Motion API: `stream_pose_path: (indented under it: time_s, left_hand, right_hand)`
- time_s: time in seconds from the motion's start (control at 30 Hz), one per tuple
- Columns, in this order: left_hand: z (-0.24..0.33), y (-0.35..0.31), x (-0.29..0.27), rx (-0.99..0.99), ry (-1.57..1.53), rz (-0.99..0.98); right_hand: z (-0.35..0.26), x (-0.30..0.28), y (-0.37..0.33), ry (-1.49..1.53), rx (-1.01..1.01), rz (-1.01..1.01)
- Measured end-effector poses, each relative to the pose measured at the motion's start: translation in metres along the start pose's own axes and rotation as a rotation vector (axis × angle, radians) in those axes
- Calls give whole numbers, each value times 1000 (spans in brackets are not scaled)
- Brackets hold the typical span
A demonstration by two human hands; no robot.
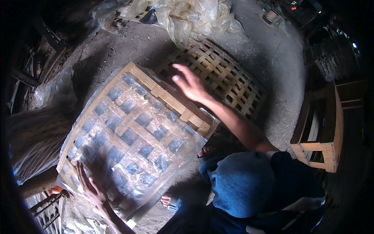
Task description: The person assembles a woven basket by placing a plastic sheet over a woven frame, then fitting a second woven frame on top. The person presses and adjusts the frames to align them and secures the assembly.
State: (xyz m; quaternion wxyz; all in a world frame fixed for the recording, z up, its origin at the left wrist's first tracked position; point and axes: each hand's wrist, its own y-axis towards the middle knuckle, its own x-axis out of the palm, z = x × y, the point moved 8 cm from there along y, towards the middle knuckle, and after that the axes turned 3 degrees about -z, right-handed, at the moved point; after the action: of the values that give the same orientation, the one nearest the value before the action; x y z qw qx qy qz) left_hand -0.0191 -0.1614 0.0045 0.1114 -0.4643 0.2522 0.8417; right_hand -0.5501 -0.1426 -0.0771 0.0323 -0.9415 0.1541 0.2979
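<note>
A square woven bamboo-slat frame (130, 124) fills the middle of the head view, tilted, with clear, crinkled plastic sheeting (128, 169) over its lattice. Bundled slats (157, 91) form its upper right edge. My left hand (90, 185) lies against the plastic at the frame's lower left edge, fingers stretched out. My right hand (191, 85) is raised by the slatted edge, fingers extended and nothing in it. A second woven bamboo lattice (226, 74) lies on the ground beyond that hand.
A heap of clear plastic sheeting (187, 17) lies at the far side. At the right stands a wooden bench-like frame (317, 150). A plastic-wrapped bundle (37, 136) and a loose plastic piece (56, 89) are at the left. Rounded blue cloth (243, 183) blocks the lower right.
</note>
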Motion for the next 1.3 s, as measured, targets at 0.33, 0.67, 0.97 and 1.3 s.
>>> stream_pose_path:
  time_s: [0.33, 0.67, 0.97, 1.3]
  left_hand:
    - [3, -2, -43, -10, 98, 196]
    - [18, -10, -71, 51, 293, 238]
    - [-10, -18, -74, 50, 233, 302]
    - [-9, -31, -95, 51, 297, 257]
  right_hand:
    - [166, -21, -90, -673, -38, 118]
    - [44, -141, -71, -738, -157, 214]
    - [85, -393, -18, -1169, 428, 345]
    - [45, -389, -2, -1206, 391, 336]
